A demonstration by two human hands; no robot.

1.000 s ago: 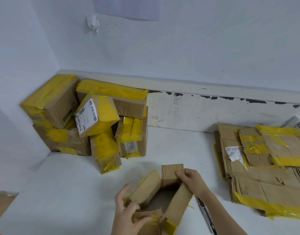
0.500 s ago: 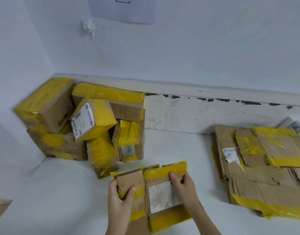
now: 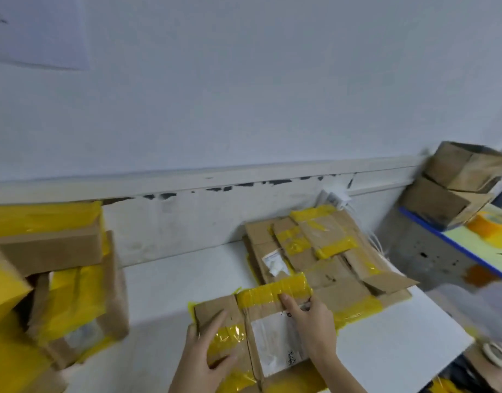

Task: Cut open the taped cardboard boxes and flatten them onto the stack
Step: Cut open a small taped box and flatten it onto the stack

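We assess this as a packing or parcel-handling room, a back-of-shop workspace and not a home. The landmark is the white worktable (image 3: 170,282), set against a plain painted wall (image 3: 244,95) whose trim strip (image 3: 215,177) shows chipped paint. Left of the table's centre we note sealed cardboard parcels (image 3: 51,268) wrapped in yellow tape, some bearing shipping labels. Right of centre lies a stack of flattened cartons (image 3: 323,259). Beyond the table's right edge stands a blue-edged shelf (image 3: 453,245) carrying brown boxes (image 3: 456,188) and a roll of yellow tape (image 3: 489,224). A printed sheet (image 3: 37,29) hangs on the wall above the table's left.
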